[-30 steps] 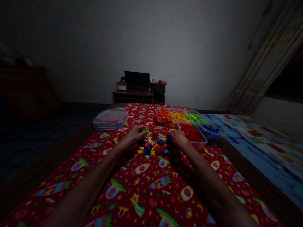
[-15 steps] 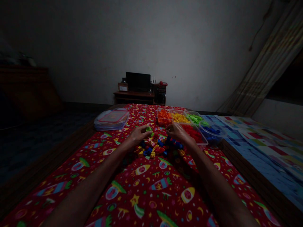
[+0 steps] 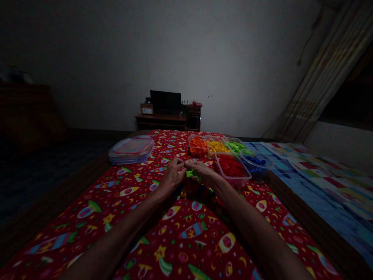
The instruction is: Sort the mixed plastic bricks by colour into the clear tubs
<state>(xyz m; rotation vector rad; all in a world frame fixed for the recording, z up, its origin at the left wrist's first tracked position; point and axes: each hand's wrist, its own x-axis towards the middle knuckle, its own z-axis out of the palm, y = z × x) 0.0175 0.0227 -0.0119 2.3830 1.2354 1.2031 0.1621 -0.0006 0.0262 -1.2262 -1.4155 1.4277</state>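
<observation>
Both hands meet over the middle of the red rocket-print cloth (image 3: 180, 233): the left hand (image 3: 174, 175) and the right hand (image 3: 204, 173) each have their fingers pinched onto a small green brick (image 3: 190, 174) held between them, just above the cloth. Right under the hands lies a loose pile of mixed bricks (image 3: 190, 191), mostly shadowed. A clear tub of red bricks (image 3: 234, 181) stands just beside the right hand, a tub of blue bricks (image 3: 257, 168) is next to it, and a stack of clear lids (image 3: 131, 149) sits well off to the left.

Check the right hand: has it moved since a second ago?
Yes. The right hand has shifted left, away from the red-brick tub, meeting the left hand at a green brick.
</observation>
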